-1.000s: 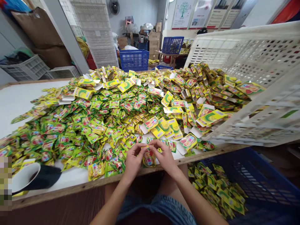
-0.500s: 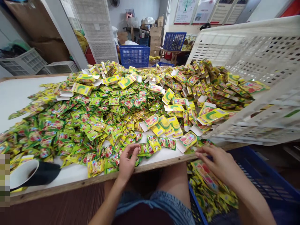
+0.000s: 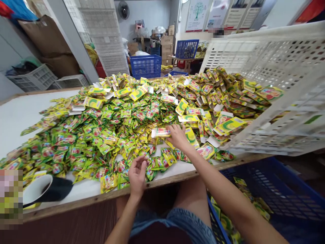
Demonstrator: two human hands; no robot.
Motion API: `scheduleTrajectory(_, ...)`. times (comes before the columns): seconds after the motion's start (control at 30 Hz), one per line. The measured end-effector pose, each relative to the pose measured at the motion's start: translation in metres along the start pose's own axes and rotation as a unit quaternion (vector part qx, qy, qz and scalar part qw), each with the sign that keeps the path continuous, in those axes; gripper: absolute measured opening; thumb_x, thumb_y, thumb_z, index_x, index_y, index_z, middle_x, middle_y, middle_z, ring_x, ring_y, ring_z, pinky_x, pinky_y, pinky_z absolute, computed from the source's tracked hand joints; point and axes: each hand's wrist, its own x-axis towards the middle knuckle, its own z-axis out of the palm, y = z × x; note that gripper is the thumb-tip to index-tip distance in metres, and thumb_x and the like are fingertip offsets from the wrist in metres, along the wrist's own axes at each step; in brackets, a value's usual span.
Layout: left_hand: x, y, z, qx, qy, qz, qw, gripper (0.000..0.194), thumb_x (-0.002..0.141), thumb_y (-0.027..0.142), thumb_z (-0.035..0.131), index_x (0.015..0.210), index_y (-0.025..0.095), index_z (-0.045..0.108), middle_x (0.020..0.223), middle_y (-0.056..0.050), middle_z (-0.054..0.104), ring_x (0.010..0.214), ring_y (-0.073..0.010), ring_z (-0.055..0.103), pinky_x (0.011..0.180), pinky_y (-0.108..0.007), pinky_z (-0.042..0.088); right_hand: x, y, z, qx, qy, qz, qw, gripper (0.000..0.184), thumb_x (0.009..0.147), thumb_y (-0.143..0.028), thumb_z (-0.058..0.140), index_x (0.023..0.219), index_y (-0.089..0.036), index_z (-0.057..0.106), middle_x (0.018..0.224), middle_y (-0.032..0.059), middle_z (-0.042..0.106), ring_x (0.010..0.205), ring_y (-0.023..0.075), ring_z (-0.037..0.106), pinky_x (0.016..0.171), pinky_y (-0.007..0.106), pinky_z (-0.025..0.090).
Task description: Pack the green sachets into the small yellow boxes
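My right hand (image 3: 177,136) reaches over the table and closes on the right end of a small yellow-and-white carton (image 3: 160,132). That carton lies among other yellow cartons (image 3: 191,136) with open white flaps. My left hand (image 3: 137,174) rests by the table's front edge, fingers loosely curled and thumb apart, with nothing clearly visible in it. Just right of its fingertips is a short row of green and yellow sachets (image 3: 162,160). A large heap of shiny green sachets (image 3: 96,135) spreads to the left and behind.
A dark cup (image 3: 59,188) with a white inside tips on its side at front left. On the right, a white perforated crate (image 3: 254,51) leans with cartons spilling from it. A blue crate (image 3: 276,189) below the table edge holds yellow packs.
My right hand has moved from above the blue crate at the lower right, up and left to a carton on the table. The large pack seen under it is out of sight.
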Motion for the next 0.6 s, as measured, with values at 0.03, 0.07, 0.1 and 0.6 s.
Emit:
scheduleTrajectory(0.03,0.001,-0.001,0.001,-0.014,-0.004,-0.001,1.0,0.034,0.079,0.034,0.06,0.109,0.018,0.055,0.1,-0.009,0.064,0.088,-0.0192,0.062,0.081,-0.033,0.05,-0.01,-0.008,-0.004,0.026,0.025,0.012,0.999,0.041,0.075,-0.028,0.063,0.114,-0.017,0.052,0.108,0.0132,0.057,0.105,0.0305,0.046,0.095,0.048,0.024)
scheduleTrajectory(0.07,0.002,-0.002,0.002,-0.029,-0.013,-0.001,0.999,0.041,0.078,0.036,0.061,0.114,0.018,0.052,0.106,-0.01,0.063,0.094,-0.0207,0.062,0.083,-0.034,0.049,-0.023,-0.02,-0.008,0.06,0.046,0.019,0.997,0.045,0.075,-0.033,0.065,0.114,-0.017,0.05,0.108,0.0133,0.056,0.104,0.0305,0.046,0.092,0.045,0.028)
scheduleTrajectory(0.1,0.003,-0.003,0.003,-0.045,-0.021,-0.003,0.999,0.048,0.076,0.039,0.062,0.118,0.019,0.05,0.111,-0.011,0.061,0.099,-0.0223,0.06,0.086,-0.036,0.048,-0.038,-0.034,-0.012,0.099,0.055,0.015,0.993,0.048,0.074,-0.038,0.066,0.115,-0.018,0.049,0.108,0.013,0.055,0.102,0.03,0.047,0.089,0.043,0.032)
scheduleTrajectory(0.6,0.003,0.006,-0.007,-0.218,-0.025,-0.075,0.973,0.042,0.077,0.031,0.06,0.117,0.023,0.051,0.075,0.0,0.064,0.067,-0.0151,0.064,0.065,-0.028,0.05,-0.085,0.008,-0.001,0.068,-0.124,-0.035,0.989,0.034,0.071,-0.021,0.068,0.103,-0.021,0.06,0.102,0.0087,0.061,0.098,0.0269,0.051,0.082,0.039,0.037)
